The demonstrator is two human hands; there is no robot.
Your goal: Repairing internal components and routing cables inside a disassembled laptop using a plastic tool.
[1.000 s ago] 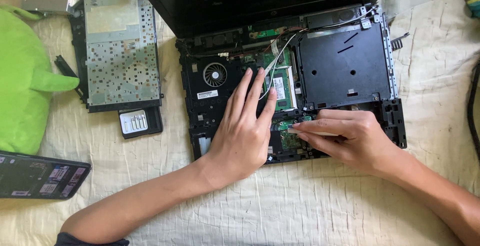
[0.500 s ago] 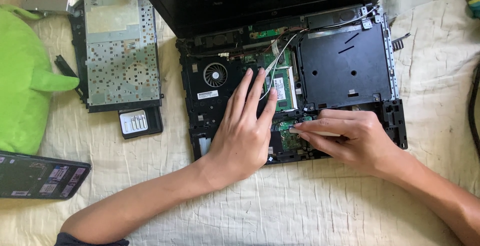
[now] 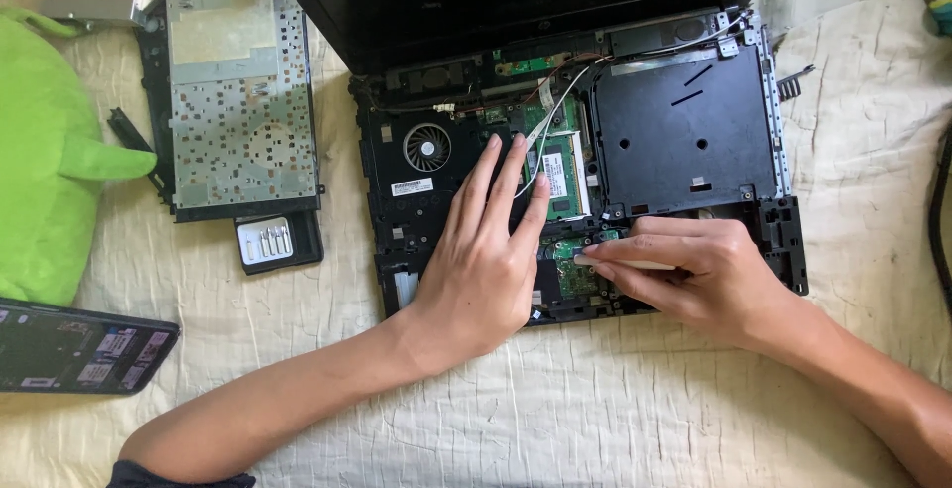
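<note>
Left hand: my left hand [image 3: 486, 260] lay flat on the opened black laptop base [image 3: 575, 181], fingers spread and pointing far, palm pressing the chassis just right of the round cooling fan [image 3: 427, 147]; it gripped nothing.
Right hand: my right hand [image 3: 694, 275] came in from the right, thumb and forefinger pinched on a slim pale tool [image 3: 623, 263] whose tip met the small green circuit card [image 3: 573, 262] at the near edge of the base.
Step in hand: I judged this as working that card loose while the other hand steadied the machine.
Next move: it seemed to call for light, level pressure at the tip; a slip could scratch the board beside it.
Surroundings: the detached grey keyboard panel [image 3: 243, 91] lay face down to the left; a green plush toy [image 3: 50, 151] and a dark phone [image 3: 79, 349] sat further left, all on cream cloth [image 3: 595, 419].
Hard to make out: the tool's tip and the card's fastening were hidden under my fingers; I could not tell whether it was a screwdriver or a pry stick; the screen was cut off at the far edge.
</note>
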